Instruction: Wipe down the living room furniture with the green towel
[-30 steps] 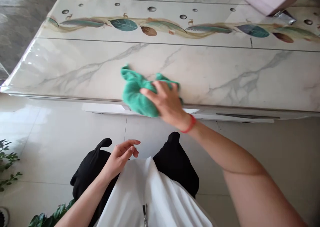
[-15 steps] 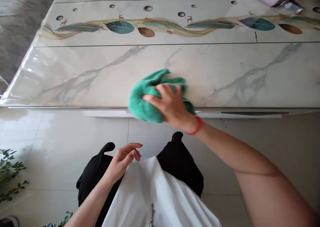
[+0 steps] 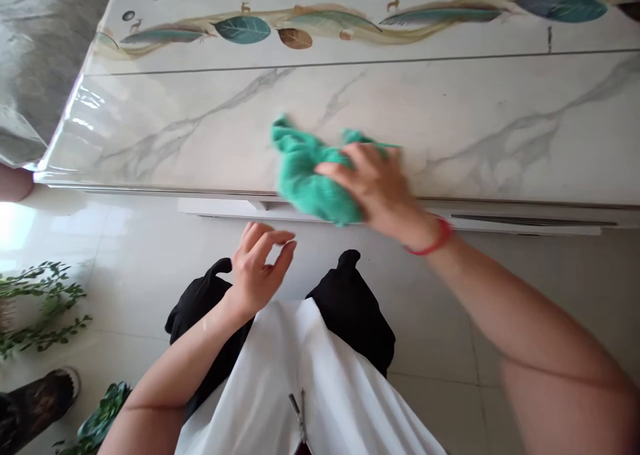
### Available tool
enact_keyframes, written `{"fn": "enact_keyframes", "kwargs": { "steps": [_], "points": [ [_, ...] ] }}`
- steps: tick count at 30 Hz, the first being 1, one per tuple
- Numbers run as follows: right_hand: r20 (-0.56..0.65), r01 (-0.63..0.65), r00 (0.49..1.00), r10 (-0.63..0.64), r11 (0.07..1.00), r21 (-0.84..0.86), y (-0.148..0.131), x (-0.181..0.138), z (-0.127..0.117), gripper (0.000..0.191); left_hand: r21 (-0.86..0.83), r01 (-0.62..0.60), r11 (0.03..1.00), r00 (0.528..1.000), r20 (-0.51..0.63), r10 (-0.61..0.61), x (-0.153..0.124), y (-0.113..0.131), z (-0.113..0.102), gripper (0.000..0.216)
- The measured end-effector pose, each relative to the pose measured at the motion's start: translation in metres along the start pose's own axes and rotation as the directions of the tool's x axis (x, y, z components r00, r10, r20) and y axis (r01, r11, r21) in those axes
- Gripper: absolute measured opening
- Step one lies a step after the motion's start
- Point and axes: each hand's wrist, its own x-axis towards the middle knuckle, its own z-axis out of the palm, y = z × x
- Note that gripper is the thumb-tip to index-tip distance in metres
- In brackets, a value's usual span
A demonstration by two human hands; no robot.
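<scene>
My right hand (image 3: 377,188) presses a crumpled green cloth (image 3: 307,175) against the near edge of a glossy marble-patterned surface (image 3: 475,135). Its fingers curl over the cloth, and a red band sits on the wrist. My left hand (image 3: 257,268) hovers below the surface's edge in front of my body, fingers loosely bent and apart, holding nothing. A painted band of leaves (image 3: 245,28) runs along the far part of the surface.
A white ledge (image 3: 225,207) runs under the surface's front edge. Pale glossy floor tiles (image 3: 125,261) lie below. Green plants (image 3: 40,308) and a dark pot (image 3: 35,401) stand at the lower left. A grey surface (image 3: 35,55) lies at upper left.
My right hand has swept the cloth to the right along the near edge. My left hand has risen and its fingers have bent more. The view has shifted towards the right.
</scene>
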Motion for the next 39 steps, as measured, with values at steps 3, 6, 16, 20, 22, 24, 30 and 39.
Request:
{"fn": "enact_keyframes", "kwargs": {
  "steps": [3, 6, 16, 20, 22, 24, 30, 39],
  "points": [
    [-0.008, -0.124, 0.992, 0.124, 0.992, -0.036, 0.066, -0.06, -0.022, 0.043, 0.119, -0.112, 0.987, 0.991, -0.062, 0.12, 0.032, 0.01, 0.029, 0.016],
    [-0.007, -0.185, 0.983, 0.185, 0.982, -0.048, 0.097, -0.089, -0.03, 0.05, 0.219, -0.042, 0.975, 0.999, 0.013, 0.04, 0.058, 0.005, 0.054, 0.024],
    [-0.028, -0.212, 0.977, 0.211, 0.973, -0.085, 0.102, -0.083, -0.016, 0.091, 0.062, -0.058, 0.996, 0.968, 0.248, 0.041, 0.086, -0.004, 0.053, 0.018],
    [-0.051, -0.201, 0.979, 0.198, 0.978, -0.051, 0.097, -0.084, -0.022, 0.093, 0.094, -0.054, 0.994, 0.965, 0.261, 0.028, 0.089, -0.003, 0.054, 0.019],
    [-0.031, -0.21, 0.978, 0.208, 0.976, -0.056, 0.094, -0.082, -0.026, 0.081, 0.094, -0.052, 0.994, 0.966, 0.259, 0.026, 0.089, -0.002, 0.054, 0.02],
    [-0.008, -0.226, 0.974, 0.226, 0.972, -0.058, 0.091, -0.081, -0.029, 0.07, 0.087, -0.046, 0.995, 0.966, 0.257, 0.023, 0.089, -0.001, 0.054, 0.02],
    [-0.047, -0.243, 0.97, 0.24, 0.969, -0.051, 0.084, -0.079, -0.03, 0.063, 0.1, -0.034, 0.994, 0.965, 0.26, 0.007, 0.088, 0.002, 0.054, 0.018],
    [-0.078, -0.185, 0.98, 0.181, 0.982, -0.047, 0.076, -0.073, -0.03, 0.079, 0.086, -0.013, 0.996, 0.957, 0.289, -0.012, 0.089, 0.004, 0.054, 0.02]
  ]
}}
